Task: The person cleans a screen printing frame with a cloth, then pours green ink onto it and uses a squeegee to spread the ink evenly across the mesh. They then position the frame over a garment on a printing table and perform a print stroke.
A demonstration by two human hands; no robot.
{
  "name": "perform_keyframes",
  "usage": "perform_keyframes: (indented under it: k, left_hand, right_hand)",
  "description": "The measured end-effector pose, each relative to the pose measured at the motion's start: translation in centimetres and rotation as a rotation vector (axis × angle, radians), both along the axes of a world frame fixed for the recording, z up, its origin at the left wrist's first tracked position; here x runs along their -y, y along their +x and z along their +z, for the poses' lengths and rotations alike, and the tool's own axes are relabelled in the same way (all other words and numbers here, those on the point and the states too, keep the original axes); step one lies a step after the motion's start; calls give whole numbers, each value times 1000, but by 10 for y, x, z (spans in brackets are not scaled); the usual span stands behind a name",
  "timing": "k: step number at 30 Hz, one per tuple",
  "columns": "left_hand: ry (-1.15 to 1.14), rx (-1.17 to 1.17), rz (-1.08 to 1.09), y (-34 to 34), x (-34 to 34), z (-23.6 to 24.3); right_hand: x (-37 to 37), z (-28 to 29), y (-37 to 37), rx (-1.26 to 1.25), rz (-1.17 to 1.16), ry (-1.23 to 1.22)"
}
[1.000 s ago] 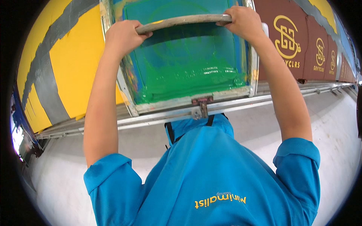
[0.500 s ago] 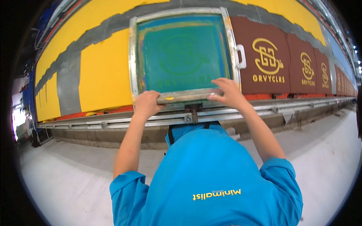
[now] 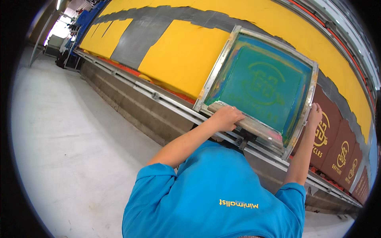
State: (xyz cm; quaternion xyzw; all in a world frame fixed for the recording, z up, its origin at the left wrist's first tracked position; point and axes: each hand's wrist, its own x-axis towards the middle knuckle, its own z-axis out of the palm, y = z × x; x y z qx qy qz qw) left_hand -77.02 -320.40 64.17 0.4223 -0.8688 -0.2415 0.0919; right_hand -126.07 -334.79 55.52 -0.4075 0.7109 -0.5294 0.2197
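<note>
A screen-printing frame [image 3: 216, 68] with green mesh [image 3: 254, 85] lies over yellow and brown fabric panels. Along its near inner edge rests a squeegee [image 3: 258, 127], a long bar with a worn, paint-stained handle. My left hand [image 3: 227, 118] is closed over the squeegee, left of its middle. At the frame's right side, my right hand [image 3: 315, 114] is closed on the frame's edge; the side handle seen there earlier is hidden by it. A ring-like emblem with lettering shows faintly through the mesh.
Yellow fabric panels [image 3: 180, 59] lie left of the frame on a long grey table [image 3: 137, 39]. Brown panels [image 3: 343, 152] with yellow printed emblems continue to the right. A metal rail [image 3: 154, 96] runs along the table's near side, above a pale floor [image 3: 71, 139].
My right hand has left the squeegee and moved to the frame's right side. My left hand stays on the squeegee, nearer its middle. The whole view has turned and tilted leftward.
</note>
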Motion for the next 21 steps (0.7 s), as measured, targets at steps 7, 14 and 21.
perform_keyframes:
  k: [7,14,21]
  left_hand:
    - [179,109,81,18,25,92]
    - [205,179,71,-6,45,171]
    - [166,175,90,-3,29,148]
  right_hand:
    - [3,71,64,-16,28,93]
    - [-4,129,61,23,-107,115]
    - [9,129,70,-72,-147,284]
